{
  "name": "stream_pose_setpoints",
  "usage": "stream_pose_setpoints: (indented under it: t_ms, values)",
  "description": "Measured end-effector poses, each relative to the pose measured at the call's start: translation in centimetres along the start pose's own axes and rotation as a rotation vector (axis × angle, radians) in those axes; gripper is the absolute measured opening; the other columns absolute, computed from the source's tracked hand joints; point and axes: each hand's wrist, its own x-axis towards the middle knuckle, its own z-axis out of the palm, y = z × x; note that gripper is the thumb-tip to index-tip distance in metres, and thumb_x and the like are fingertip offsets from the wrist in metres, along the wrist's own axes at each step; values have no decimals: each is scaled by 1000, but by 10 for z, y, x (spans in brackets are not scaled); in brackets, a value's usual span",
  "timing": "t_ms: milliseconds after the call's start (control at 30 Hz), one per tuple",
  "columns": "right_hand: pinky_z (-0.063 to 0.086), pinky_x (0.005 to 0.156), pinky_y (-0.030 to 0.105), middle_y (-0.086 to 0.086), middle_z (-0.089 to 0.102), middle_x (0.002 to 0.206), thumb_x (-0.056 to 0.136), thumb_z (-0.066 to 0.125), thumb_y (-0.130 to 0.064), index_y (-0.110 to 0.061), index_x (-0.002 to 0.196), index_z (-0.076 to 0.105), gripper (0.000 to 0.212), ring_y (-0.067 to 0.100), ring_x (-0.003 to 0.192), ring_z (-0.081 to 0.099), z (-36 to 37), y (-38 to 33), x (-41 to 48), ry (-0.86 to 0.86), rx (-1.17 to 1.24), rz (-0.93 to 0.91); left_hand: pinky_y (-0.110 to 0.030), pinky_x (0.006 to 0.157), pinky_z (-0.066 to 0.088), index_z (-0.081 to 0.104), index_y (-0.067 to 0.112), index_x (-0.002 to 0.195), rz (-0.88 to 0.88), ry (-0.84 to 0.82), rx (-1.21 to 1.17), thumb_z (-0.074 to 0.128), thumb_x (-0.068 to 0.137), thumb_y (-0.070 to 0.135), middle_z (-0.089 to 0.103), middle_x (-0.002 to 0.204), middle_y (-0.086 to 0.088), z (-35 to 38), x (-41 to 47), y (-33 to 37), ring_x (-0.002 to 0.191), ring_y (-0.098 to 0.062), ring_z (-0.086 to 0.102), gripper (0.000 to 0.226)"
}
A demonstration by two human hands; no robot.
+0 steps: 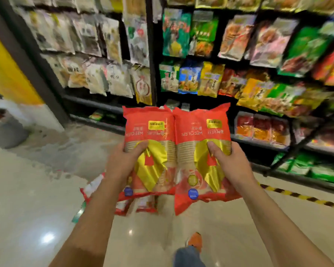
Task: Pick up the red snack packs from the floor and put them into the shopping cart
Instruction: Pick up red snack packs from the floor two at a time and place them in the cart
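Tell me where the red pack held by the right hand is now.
In the head view, the right-hand red pack sits centre-right, edge to edge with the left-hand red pack.

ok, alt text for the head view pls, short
Two bare hands hold up two red snack packs side by side, the left hand on the left pack, the right hand on the right pack. More red packs lie on the glossy floor below, before blurred shelves of packaged snacks.

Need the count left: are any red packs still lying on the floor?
Yes. Red packs on the floor show below the two held packs, between left hand and right hand.
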Motion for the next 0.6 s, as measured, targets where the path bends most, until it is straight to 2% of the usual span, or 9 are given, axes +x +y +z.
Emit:
stream_pose_setpoints:
  t_ms: [100, 133, 167, 233, 300, 467, 533, 600]
  values:
    - [53, 85, 39, -13, 74, 104, 86, 72, -69, -29, 119, 65, 52, 12, 96, 71, -74, 15, -28, 164, 45, 27, -23, 63, 61, 76, 21, 110, 92, -166, 13, 87, 85, 37, 83, 96, -2, 60, -25, 35, 77, -8, 80, 31]
    - [52, 85, 39, -13, 73, 102, 87, 72, -68, -29, 118, 64, 51, 11, 94, 70, -100, 21, -39, 219, 63, 44, -22, 63, 61, 76, 20, 108, 119, -224, 29, 87, 86, 35, 83, 95, -2, 82, -35, 46, 78, -8, 80, 29]
    - [51, 84, 38, -14, 72, 101, 87, 73, -68, -28, 116, 64, 50, 10, 93, 69, -125, 30, -49, 278, 77, 61, -27, 70, 63, 77, 20, 107, 140, -283, 38, 89, 83, 39, 83, 96, -2, 106, -48, 56, 86, -14, 81, 33]
    - [51, 86, 39, -14, 71, 99, 87, 72, -69, -27, 114, 65, 50, 15, 94, 69, -175, 51, -70, 387, 88, 83, -42, 88, 64, 78, 22, 109, 174, -400, 53, 92, 67, 56, 84, 99, -1, 153, -72, 70, 96, -26, 81, 56]
    - [54, 88, 40, -13, 72, 101, 86, 72, -70, -29, 115, 64, 51, 15, 96, 70, -225, 75, -92, 471, 115, 107, -49, 92, 64, 78, 23, 110, 197, -498, 77, 90, 58, 63, 85, 99, -1, 205, -102, 82, 95, -27, 81, 67]
    - [59, 92, 45, -12, 73, 105, 79, 69, -82, -32, 115, 61, 62, 15, 98, 73, -346, 150, -155, 684, 153, 171, -44, 85, 64, 75, 23, 111, 247, -715, 131, 89, 83, 42, 84, 93, 3, 344, -194, 83, 90, -24, 82, 37]
    - [58, 88, 41, -15, 71, 102, 80, 69, -81, -31, 118, 60, 63, 12, 95, 72, -394, 181, -186, 760, 162, 206, -47, 90, 64, 75, 22, 112, 252, -807, 143, 89, 83, 41, 85, 96, 2, 399, -236, 75, 91, -23, 82, 37]
    - [56, 85, 39, -17, 70, 101, 82, 70, -77, -30, 120, 59, 62, 10, 93, 70, -439, 210, -217, 853, 181, 246, -51, 94, 63, 76, 21, 112, 269, -906, 133, 93, 74, 51, 85, 97, 1, 453, -279, 66, 91, -24, 82, 51]
